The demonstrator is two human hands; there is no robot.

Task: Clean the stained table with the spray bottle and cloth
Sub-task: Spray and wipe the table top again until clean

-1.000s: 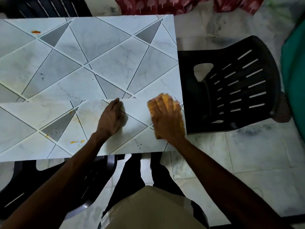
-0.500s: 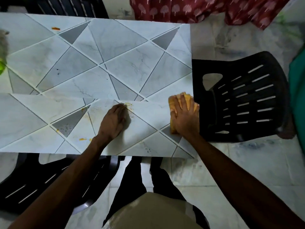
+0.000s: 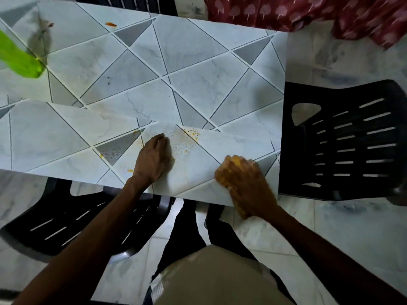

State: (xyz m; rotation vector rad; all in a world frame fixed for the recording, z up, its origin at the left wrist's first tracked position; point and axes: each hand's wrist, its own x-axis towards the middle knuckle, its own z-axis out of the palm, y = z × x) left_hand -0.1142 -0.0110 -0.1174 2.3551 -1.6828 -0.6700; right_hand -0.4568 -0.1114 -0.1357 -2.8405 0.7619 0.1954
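Note:
The table (image 3: 198, 67) has a white and grey triangle pattern and bears orange stains (image 3: 189, 139) near its front edge. My left hand (image 3: 154, 159) rests on the tabletop, fingers lightly bent, just left of those specks. My right hand (image 3: 242, 183) presses a yellow-orange cloth (image 3: 229, 164) onto the table's front right corner; the hand is blurred and part of the cloth hangs past the edge. A green spray bottle (image 3: 19, 58) stands at the far left of the table, cut off by the frame.
A black plastic chair (image 3: 343, 139) stands right of the table, another black chair (image 3: 66, 219) at the lower left under the front edge. A red patterned fabric (image 3: 308, 14) lies beyond the table. More orange spots (image 3: 111, 24) sit near the far edge.
My right hand has dragged the cloth back toward me, from the right edge to the front right corner. The left hand stays planted. The view shifted, bringing the green bottle in.

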